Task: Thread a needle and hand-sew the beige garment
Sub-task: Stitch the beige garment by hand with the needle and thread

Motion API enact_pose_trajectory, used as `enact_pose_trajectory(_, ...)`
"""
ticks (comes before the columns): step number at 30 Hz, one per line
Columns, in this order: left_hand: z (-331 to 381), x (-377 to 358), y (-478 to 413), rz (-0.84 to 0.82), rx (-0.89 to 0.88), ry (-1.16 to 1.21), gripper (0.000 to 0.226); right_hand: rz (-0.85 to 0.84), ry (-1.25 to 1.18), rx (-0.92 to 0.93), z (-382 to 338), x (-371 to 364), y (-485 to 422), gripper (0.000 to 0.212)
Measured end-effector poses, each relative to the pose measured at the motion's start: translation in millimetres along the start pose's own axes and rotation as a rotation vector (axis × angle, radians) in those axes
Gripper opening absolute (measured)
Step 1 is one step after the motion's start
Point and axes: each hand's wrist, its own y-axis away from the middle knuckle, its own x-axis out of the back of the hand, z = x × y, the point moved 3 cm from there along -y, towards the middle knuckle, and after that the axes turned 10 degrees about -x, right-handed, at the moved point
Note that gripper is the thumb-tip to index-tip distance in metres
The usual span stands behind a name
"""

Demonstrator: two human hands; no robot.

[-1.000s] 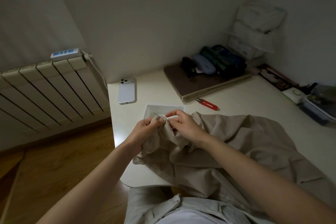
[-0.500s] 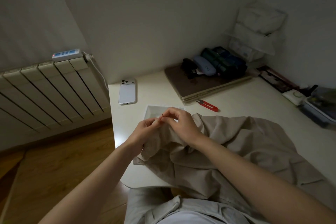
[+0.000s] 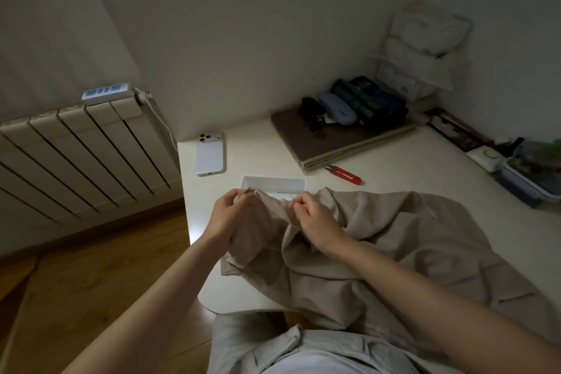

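1. left hand (image 3: 229,215) at the table's (image 3: 394,167) near-left part, fingers curled, thumb and fingertips pinching a raised fold of the beige garment (image 3: 394,237) at its top edge.
2. right hand (image 3: 317,222) just right of the left, the two apart, fingers curled in, thumb and forefinger pressed together at the garment's edge; needle or thread too small to make out, so cannot tell if one is in the pinch.
3. short stretch of the garment's edge runs taut between the two hands.
4. garment lies crumpled over the near-right of the table, its bulk spread to the right and draping off the near edge toward the person's lap; one corner lies flat below the left wrist.
5. white tray (image 3: 273,181) just behind the hands, its near side partly hidden by the fabric and knuckles.
6. red thread snips (image 3: 344,174) on the table right of the tray, beside a brown board stack (image 3: 318,146).
7. pale blue glasses case (image 3: 337,108) and a dark green-blue bundle (image 3: 375,100) rest on the board stack.
8. white phone (image 3: 210,153) face down near the table's far-left corner.
9. radiator (image 3: 76,146) on the left wall with a power strip (image 3: 106,91) on top.
10. plastic container (image 3: 529,174) at the table's right edge, contents unclear.
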Motion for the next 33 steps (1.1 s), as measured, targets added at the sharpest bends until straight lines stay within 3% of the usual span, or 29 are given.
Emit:
enact_pose_trajectory(5, 5.0, -1.8, 1.6, 0.012, -0.008, 0.018, 0.015, 0.298, 0.064, 0.018, 9.6, 20.2, -6.6, 0.01)
enact_pose_trajectory(11, 9.7, -12.6, 6.0, -0.034, -0.022, 0.034, 0.014, 0.174, 0.117, 0.257, -27.2, 5.9, -0.2, 0.01)
enact_pose_trajectory(16, 13.9, -14.9, 8.3, -0.082, -0.036, 0.048, 0.015, 0.142, 0.165, 0.258, -32.0, -4.7, -6.5, 0.006)
enact_pose_trajectory(19, 14.2, -14.5, 9.1, -0.076, -0.03, 0.029, 0.016, 0.196, 0.185, 0.305, -32.7, -4.3, -6.3, 0.017)
enact_pose_trajectory(21, 13.5, -13.5, 8.7, -0.068, -0.02, 0.014, 0.017, 0.229, 0.178, 0.333, -34.2, -3.5, -3.9, 0.001)
enact_pose_trajectory(23, 12.0, -12.5, 8.0, -0.067, -0.01, 0.007, 0.018, 0.259, 0.156, 0.358, -34.4, -2.3, -2.6, 0.014)
enact_pose_trajectory(33, 14.2, -14.7, 8.4, -0.11, -0.03, 0.034, 0.018, 0.164, 0.206, 0.354, -33.3, -7.6, -7.8, 0.013)
